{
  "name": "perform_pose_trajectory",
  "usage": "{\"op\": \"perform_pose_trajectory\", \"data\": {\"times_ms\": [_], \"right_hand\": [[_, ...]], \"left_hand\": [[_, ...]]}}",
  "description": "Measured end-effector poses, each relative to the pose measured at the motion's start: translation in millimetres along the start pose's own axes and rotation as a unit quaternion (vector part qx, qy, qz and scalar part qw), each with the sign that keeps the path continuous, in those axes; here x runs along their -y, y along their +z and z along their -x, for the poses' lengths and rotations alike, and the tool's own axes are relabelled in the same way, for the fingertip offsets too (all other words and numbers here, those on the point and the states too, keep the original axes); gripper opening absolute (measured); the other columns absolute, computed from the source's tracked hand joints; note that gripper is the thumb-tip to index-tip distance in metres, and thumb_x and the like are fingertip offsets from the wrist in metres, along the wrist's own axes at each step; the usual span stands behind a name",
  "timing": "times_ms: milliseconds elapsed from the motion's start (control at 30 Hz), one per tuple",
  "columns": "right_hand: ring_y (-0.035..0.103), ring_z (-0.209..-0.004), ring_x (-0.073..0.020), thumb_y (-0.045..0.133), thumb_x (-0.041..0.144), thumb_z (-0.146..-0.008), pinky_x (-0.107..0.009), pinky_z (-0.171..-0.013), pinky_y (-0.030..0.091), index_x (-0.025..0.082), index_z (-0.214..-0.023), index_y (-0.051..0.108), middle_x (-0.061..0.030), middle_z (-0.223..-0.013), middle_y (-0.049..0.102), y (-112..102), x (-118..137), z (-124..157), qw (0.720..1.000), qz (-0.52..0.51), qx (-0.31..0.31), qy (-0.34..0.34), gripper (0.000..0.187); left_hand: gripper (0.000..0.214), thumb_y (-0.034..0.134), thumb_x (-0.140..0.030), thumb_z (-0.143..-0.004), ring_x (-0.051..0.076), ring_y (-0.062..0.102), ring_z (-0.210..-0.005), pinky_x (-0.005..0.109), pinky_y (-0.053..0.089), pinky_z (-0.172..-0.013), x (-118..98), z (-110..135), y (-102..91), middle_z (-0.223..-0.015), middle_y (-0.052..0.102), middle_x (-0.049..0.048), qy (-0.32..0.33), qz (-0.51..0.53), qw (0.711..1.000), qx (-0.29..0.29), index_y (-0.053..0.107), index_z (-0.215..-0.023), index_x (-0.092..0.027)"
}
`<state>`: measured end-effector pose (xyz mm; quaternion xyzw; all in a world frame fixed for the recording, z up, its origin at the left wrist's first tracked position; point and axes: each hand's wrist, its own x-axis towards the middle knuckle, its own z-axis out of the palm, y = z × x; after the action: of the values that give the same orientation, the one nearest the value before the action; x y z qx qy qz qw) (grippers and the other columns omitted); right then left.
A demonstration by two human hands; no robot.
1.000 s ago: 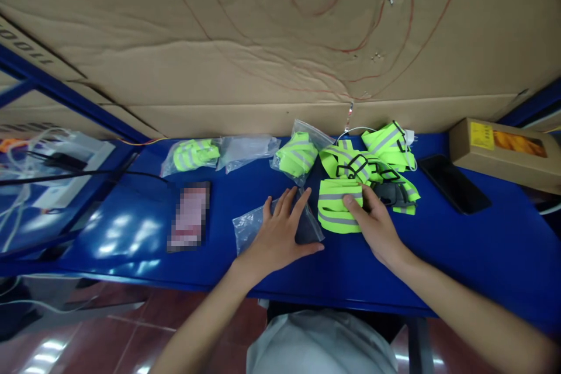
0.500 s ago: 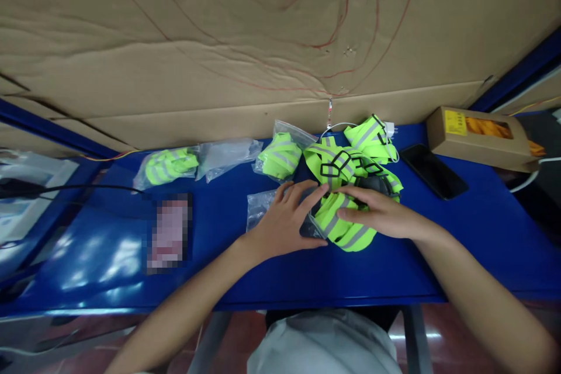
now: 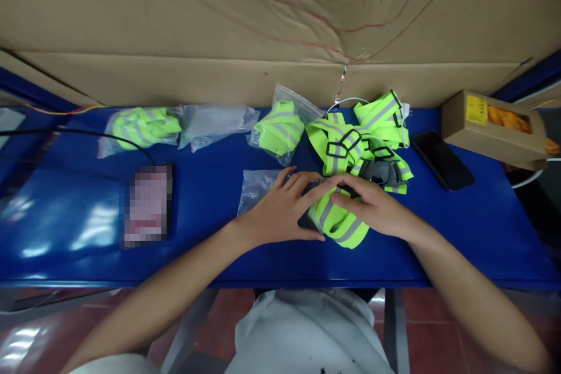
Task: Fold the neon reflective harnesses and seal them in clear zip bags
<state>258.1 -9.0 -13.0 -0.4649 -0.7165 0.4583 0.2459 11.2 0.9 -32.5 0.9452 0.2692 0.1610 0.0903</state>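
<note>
A black phone (image 3: 443,160) lies on the blue tabletop (image 3: 210,187) near a windowed cardboard box (image 3: 488,137), before a red-lined cardboard panel (image 3: 175,82).

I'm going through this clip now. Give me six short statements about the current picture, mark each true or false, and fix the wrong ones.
1. The left hand is over a clear bag. True.
2. A black phone lies between the loose straps and the cardboard box. True.
3. The right hand is on the black phone. False: it is at the folded strap bundle.
4. The cardboard box stands at the picture's left side. False: it stands at the right.
5. A bagged strap lies left of the loose straps. True.
6. The loose straps are pink. False: they are yellow-green with grey stripes.
</note>
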Motion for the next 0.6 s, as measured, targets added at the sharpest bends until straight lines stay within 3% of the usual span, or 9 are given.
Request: {"op": "perform_pose_trajectory", "data": {"times_ms": [133,300,600], "right_hand": [[0.070,-0.099,-0.0228,0.071,0.042,-0.091,-0.037,-0.088,0.055,0.023,-0.104,0.064,-0.0042,-0.106,0.073,6.3,1.7,-0.3,0.997,-0.030,-0.055,0.037,0.024],[0.070,-0.100,-0.0225,0.071,0.038,-0.091,-0.035,-0.087,0.054,0.023,-0.100,0.075,-0.0050,-0.105,0.073,9.8,1.2,-1.2,0.996,-0.018,-0.088,-0.017,0.018],[0.072,-0.086,-0.0198,0.066,0.034,-0.094,-0.032,-0.078,0.054,0.022,-0.097,0.075,-0.0016,-0.095,0.077,2.9,9.9,1.8,0.999,0.017,-0.011,0.033,0.015]], "left_hand": [[0.111,0.061,-0.079,-0.085,0.037,0.050,-0.135,0.060,0.029,-0.119,-1.2,0.1,2.8,-0.141,0.055,0.0202,0.005,-0.013,1.000,-0.006,0.016,-0.166,-0.019],[0.121,0.061,-0.085,-0.079,0.037,0.049,-0.134,0.059,0.031,-0.117,-4.4,0.0,7.8,-0.140,0.054,0.0216,-0.003,0.029,1.000,0.005,0.013,-0.166,-0.017],[0.131,0.072,-0.082,-0.073,0.037,0.048,-0.134,0.062,0.022,-0.121,-18.9,1.4,13.1,-0.142,0.054,0.0221,-0.033,0.050,0.998,0.001,0.010,-0.166,-0.012]]}}
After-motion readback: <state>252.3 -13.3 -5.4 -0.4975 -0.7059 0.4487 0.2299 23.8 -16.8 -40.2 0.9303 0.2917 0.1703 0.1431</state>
